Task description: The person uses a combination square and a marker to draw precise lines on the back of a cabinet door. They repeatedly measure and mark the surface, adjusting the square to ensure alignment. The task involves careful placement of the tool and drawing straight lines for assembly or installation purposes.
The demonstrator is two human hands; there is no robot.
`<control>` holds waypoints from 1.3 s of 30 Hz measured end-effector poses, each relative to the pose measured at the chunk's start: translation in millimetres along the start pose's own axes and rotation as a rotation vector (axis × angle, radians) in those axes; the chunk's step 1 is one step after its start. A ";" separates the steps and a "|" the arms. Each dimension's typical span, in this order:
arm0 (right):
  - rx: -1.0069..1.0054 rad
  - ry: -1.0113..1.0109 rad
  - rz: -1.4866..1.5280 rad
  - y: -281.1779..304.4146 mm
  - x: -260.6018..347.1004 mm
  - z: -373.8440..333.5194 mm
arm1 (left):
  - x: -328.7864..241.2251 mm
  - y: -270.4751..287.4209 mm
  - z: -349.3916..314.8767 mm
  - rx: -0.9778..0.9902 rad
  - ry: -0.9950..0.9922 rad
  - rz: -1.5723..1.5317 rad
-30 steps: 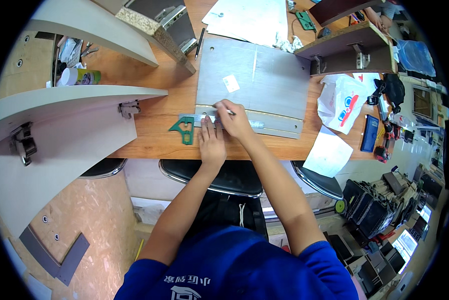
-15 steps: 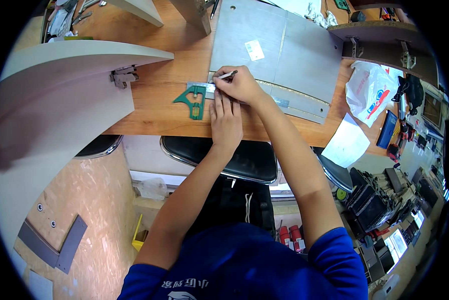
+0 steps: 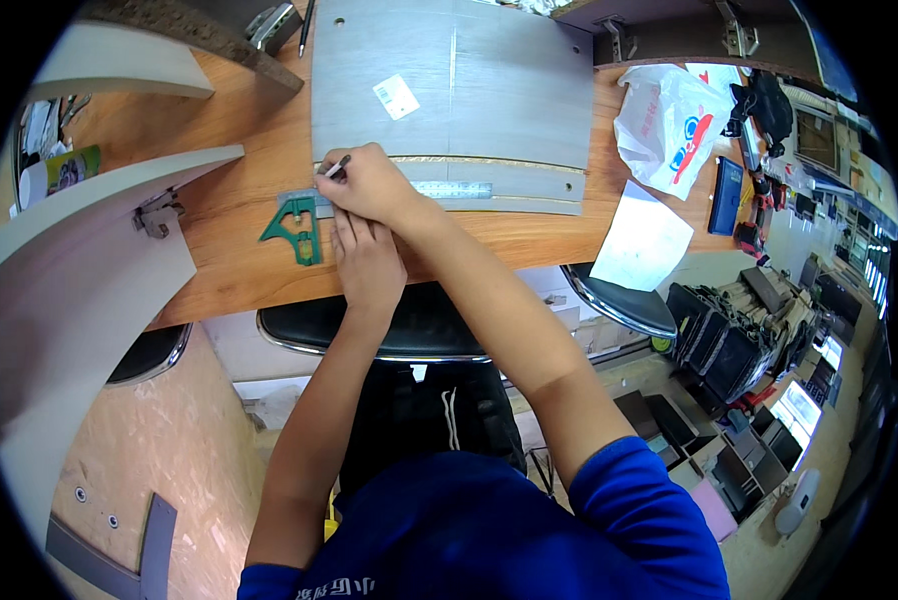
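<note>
My right hand (image 3: 367, 187) is closed around a pen (image 3: 338, 167), its tip hidden near the left edge of a grey panel (image 3: 519, 90). Beneath that hand runs the steel rule (image 3: 459, 189) of a combination square, laid along the panel's near strip. The square's green head (image 3: 296, 232) sticks out past the left edge, over the wooden table. My left hand (image 3: 371, 270) lies just below the right one, fingers stretched flat toward the rule; the right hand partly covers their tips. A white label (image 3: 396, 97) is stuck on the panel.
Pale boards with hinges (image 3: 157, 213) stand at the left. A dark board with hinges (image 3: 694, 35) is at the far right. Beside the panel lie a white plastic bag (image 3: 669, 125), a paper sheet (image 3: 641, 240) and a blue case (image 3: 726, 195). Black stools (image 3: 419, 325) stand under the front edge.
The view has shifted, so the panel, square and hands appear farther left. Both hands stay at the square; the right still holds the pen.
</note>
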State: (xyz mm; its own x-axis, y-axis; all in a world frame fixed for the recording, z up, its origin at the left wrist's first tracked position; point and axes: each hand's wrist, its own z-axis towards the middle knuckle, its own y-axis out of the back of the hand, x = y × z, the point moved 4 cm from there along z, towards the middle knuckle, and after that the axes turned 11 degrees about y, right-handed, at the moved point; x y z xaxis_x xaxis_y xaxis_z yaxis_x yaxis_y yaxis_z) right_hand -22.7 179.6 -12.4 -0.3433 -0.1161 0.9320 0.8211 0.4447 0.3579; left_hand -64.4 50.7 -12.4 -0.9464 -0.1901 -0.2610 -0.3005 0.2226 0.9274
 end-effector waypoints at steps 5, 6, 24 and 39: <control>-0.096 0.109 0.067 9.4 2.5 -9.6 | -0.9 0.1 0.2 -0.015 -0.003 -0.009; -0.202 0.198 0.092 17.1 3.7 -16.9 | -0.5 0.3 -0.1 -0.007 -0.007 0.031; -0.341 0.374 -0.489 117.6 -53.8 -153.5 | 9.8 14.0 -3.4 0.013 -0.106 0.032; -0.334 0.391 -0.459 121.6 -53.2 -152.7 | 12.9 27.8 4.7 -0.058 -0.129 -0.010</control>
State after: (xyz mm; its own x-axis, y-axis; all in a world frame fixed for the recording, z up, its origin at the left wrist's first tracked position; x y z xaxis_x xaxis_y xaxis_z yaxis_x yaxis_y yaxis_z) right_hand 165.0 104.2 -9.7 -0.5516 -0.5668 0.6119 0.7501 -0.0162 0.6612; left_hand -85.5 58.9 8.8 -0.9519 -0.0668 -0.2989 -0.3060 0.1653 0.9376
